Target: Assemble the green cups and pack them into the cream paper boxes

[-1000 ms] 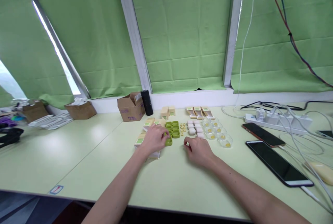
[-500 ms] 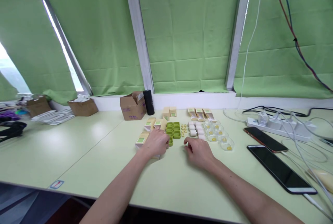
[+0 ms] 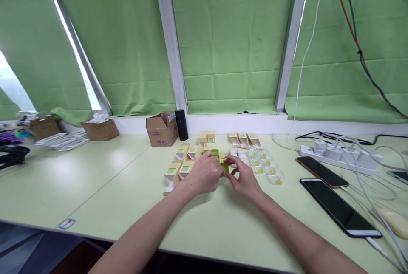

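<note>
Head view: L hand (image 3: 206,175) & R hand (image 3: 245,179) meet over the table (image 3: 105,206), one green tub (image 3: 225,168) btwn them. R hand part-open, thumb & index spread round the tub w/ a pinch hold; L hand mostly curled, fingertips at tub's L side, can't tell if gripping or just touching. Can't tell if tub's off the table either.

More green tubs (image 3: 215,152) just behind L hand, partly hidden. Yellow bits (image 3: 223,154) R of those, then white blocks (image 3: 242,154) behind R hand, then clear cups (image 3: 276,177) w/ yellow inside. Cartons (image 3: 170,171) w/ green squares stand L of L hand; back cartons (image 3: 211,137) & open cartons (image 3: 243,139) nearer the wall.

Brown box (image 3: 161,134) back L, black cylinder (image 3: 181,125) beside it. Far R: phone (image 3: 339,207), 2nd phone (image 3: 321,171), power strip (image 3: 366,162) behind.
</note>
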The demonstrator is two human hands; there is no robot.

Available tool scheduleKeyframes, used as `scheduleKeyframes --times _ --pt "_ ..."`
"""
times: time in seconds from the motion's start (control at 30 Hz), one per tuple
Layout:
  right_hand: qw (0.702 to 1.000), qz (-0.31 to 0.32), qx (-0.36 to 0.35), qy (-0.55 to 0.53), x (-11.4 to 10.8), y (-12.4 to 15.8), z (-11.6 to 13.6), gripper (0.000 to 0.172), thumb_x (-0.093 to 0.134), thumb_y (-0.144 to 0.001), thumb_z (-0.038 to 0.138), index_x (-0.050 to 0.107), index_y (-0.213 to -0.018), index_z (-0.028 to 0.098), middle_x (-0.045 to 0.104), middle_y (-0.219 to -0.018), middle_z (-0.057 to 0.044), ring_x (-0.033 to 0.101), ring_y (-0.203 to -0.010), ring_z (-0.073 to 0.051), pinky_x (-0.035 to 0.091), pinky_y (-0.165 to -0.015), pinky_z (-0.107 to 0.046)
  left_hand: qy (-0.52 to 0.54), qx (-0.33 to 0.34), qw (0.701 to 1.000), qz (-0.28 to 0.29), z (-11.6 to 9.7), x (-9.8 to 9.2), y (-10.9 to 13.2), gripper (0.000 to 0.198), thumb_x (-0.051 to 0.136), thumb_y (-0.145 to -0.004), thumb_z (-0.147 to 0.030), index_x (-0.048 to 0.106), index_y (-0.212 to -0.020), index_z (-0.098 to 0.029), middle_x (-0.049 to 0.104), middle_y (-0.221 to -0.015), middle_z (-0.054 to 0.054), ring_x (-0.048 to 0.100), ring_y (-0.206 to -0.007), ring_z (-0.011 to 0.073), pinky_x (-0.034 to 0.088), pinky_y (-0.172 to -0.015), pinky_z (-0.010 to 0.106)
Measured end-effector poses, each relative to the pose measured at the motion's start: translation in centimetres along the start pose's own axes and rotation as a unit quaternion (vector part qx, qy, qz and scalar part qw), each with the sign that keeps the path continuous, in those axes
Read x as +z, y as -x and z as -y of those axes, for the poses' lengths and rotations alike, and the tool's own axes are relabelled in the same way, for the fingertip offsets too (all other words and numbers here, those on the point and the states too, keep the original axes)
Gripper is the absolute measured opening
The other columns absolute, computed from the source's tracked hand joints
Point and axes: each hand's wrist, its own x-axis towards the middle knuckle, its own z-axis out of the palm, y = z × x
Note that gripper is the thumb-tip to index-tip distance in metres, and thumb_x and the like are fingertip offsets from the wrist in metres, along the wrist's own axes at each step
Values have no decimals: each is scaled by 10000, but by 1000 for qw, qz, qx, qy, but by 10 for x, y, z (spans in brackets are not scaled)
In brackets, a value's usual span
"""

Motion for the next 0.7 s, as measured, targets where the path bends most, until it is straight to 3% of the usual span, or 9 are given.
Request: scheduleKeyframes --times 0.1,0.2,0.33,0.53,0.7 --pt "998 -53 -23 -27 -6 -4 0 433 620 -936 221 534 -1360 240 710 -1251 -113 702 -1116 -234 634 -850 -384 -8 54 997 -57 4 -7 -5 207 539 -932 -197 743 -955 -217 736 -861 111 637 -894 286 442 -871 476" --pt "996 -79 -26 -43 -11 -7 2 442 623 -956 258 514 -1385 252 702 -1264 -118 700 -1125 -242 637 -849 -396 55 45 985 -154 10 -9 -6 299 584 -916 -199 691 -1194 -214 739 -1084 123 622 -1054 313 488 -939 504" --pt "994 -89 -20 -58 -13 -7 7 453 612 -965 280 489 -1401 257 700 -1264 -127 685 -1172 -263 633 -862 -421 130 45 975 -173 14 3 -2 510 660 -878 -185 592 -1381 -235 695 -1284 130 591 -1203 333 517 -1036 546" --pt "993 -69 15 -96 -12 -5 12 348 557 -1006 330 506 -1344 264 703 -1261 -124 686 -1147 -247 627 -859 -396 210 2 954 -215 16 31 6 359 691 -948 -275 677 -1304 -231 746 -1146 126 660 -1129 295 576 -957 480" --pt "992 -66 9 -110 -12 -5 15 307 543 -1008 341 548 -1307 270 674 -1302 -109 692 -997 -205 621 -796 -354 325 -118 914 -210 20 43 4 326 721 -934 -389 751 -1206 -210 770 -1045 99 727 -939 241 610 -862 399"
